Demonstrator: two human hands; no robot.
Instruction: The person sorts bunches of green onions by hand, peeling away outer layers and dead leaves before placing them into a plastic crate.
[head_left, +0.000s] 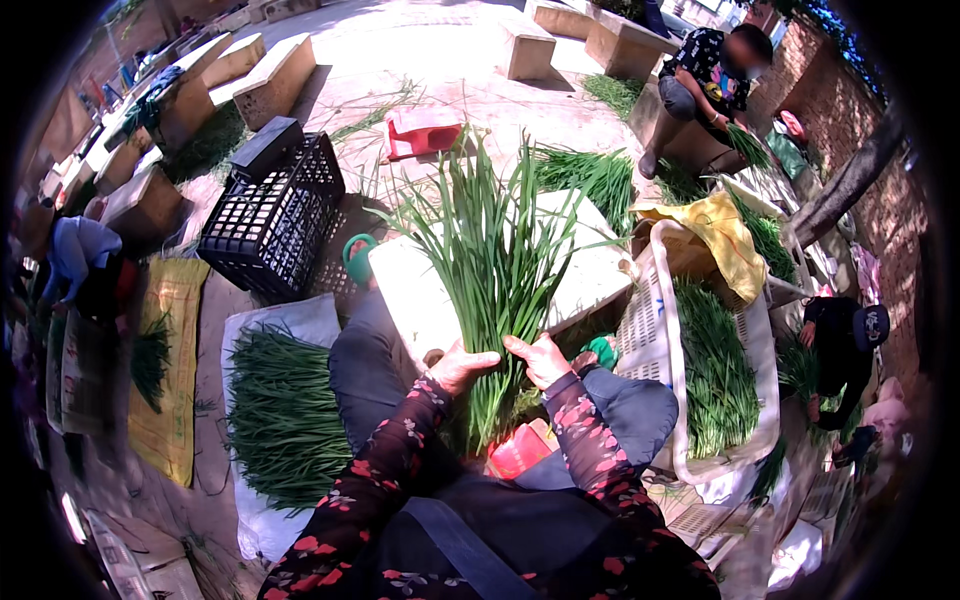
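Note:
A large bunch of long green leaves, probably garlic chives, stands fanned out between my two hands in the middle of the view. My left hand grips its left side near the lower stems, and my right hand holds the right side, both thumbs lying on top and pointing at each other. Behind the leaves, a white foam board or box lid lies in front of my knees. The pale stem ends hang between my thighs, beside a red object that is partly hidden by my right forearm.
On my left, chives lie on a white sheet, near a black plastic crate and a yellow woven sack. A white plastic basket of chives stands at right. A red stool is ahead. Several people work around.

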